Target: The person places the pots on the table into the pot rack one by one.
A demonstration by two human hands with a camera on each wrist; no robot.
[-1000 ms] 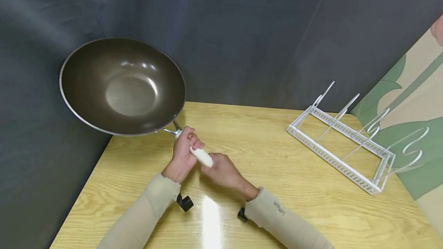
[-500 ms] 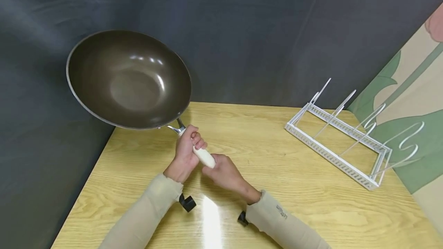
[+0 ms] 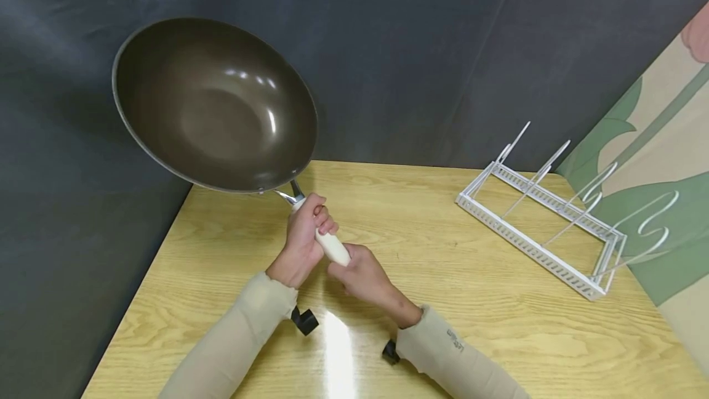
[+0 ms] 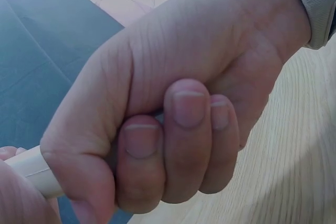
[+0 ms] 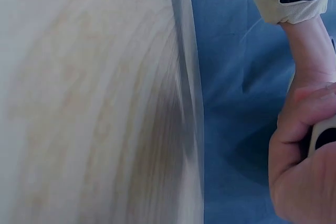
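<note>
A deep wok (image 3: pixel 221 109) with a dark brown inside is held up at the left in the head view, tilted so its hollow faces the camera. Its cream handle (image 3: pixel 333 248) slants down to the right from a metal bracket. Close to that bracket my left hand (image 3: pixel 301 236) grips the handle, fingers curled round it, as the left wrist view also shows. Lower down, my right hand (image 3: pixel 362 273) holds the handle's end with the thumb along it. In the right wrist view the handle's end (image 5: pixel 320 129) shows only partly, at the right border.
A white wire rack (image 3: pixel 532 254) with upright curved dividers stands on the right of the wooden table (image 3: pixel 443 325). Dark cloth (image 3: pixel 399 60) hangs behind and to the left. A flower-patterned panel (image 3: pixel 664 159) borders the right side.
The wok has risen and shifted slightly right, its hollow tipping more toward the camera. Both hands keep their hold on the handle. The rack's small shift comes with the camera's movement.
</note>
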